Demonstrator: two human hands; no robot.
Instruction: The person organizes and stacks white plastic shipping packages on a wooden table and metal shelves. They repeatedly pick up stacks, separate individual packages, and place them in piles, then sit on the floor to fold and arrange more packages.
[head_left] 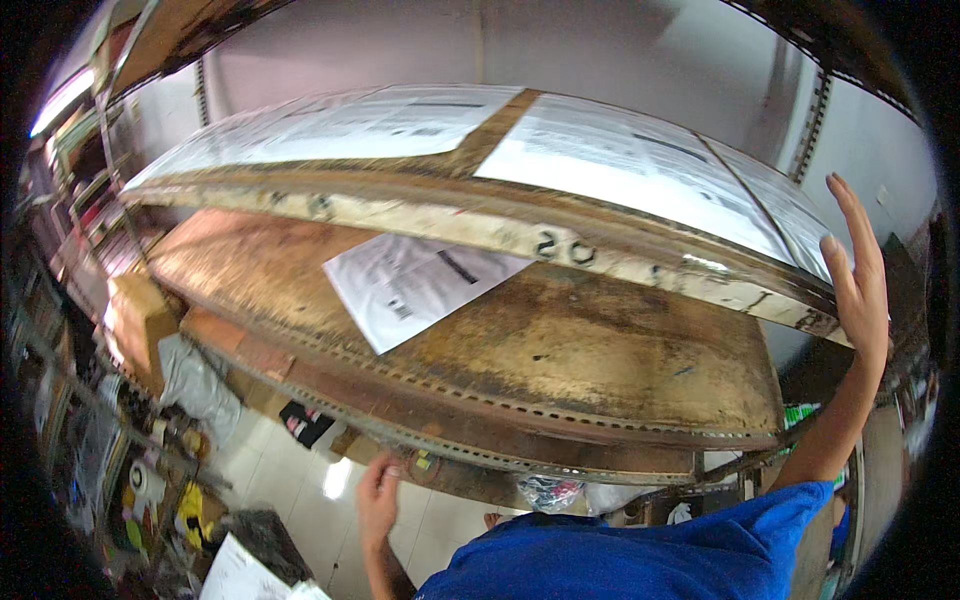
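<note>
My right hand (858, 295) is raised at the right end of the upper shelf (470, 165), its fingers stretched out and spread. It rests at the shelf's corner, beside the edge of a printed white sheet (790, 215), holding nothing. Other printed sheets (400, 120) lie flat along the same wooden board. One loose printed sheet (420, 285) lies askew on the shelf below (600, 340), partly hidden by the upper shelf's front edge. My left hand (378, 497) hangs low in front of the shelves, its fingers curled in and nothing visible in them.
Perforated metal edges run along the lower shelves. Below stand a cardboard box (138, 325), a grey plastic bag (195, 385) and a clear bag (548, 490) on the tiled floor. More papers (245, 575) lie at the lower left, near crowded racks (75, 430).
</note>
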